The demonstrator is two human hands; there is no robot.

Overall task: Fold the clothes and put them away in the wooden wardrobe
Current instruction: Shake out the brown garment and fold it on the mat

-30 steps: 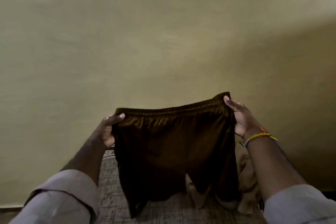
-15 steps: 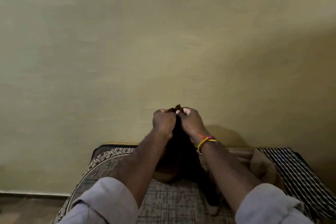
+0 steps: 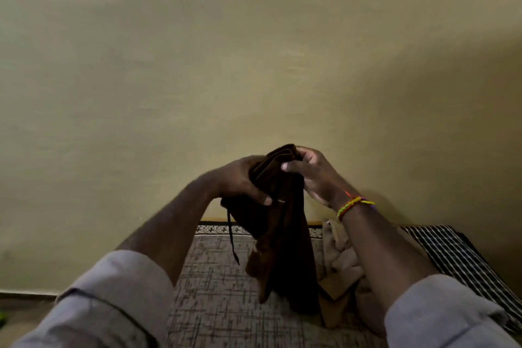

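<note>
Head view: brown shorts (image 3: 282, 234) hang folded below both hands' grip.

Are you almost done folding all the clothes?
Not nearly. The brown shorts are folded in half lengthwise, held up by the left hand and right hand. A crumpled tan garment and a striped cloth lie unfolded on the bed. No wardrobe in view.

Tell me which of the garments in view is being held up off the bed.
The dark brown shorts, gripped by the left hand and right hand. The crumpled tan garment and the black-and-white striped cloth lie on the bed.
</note>
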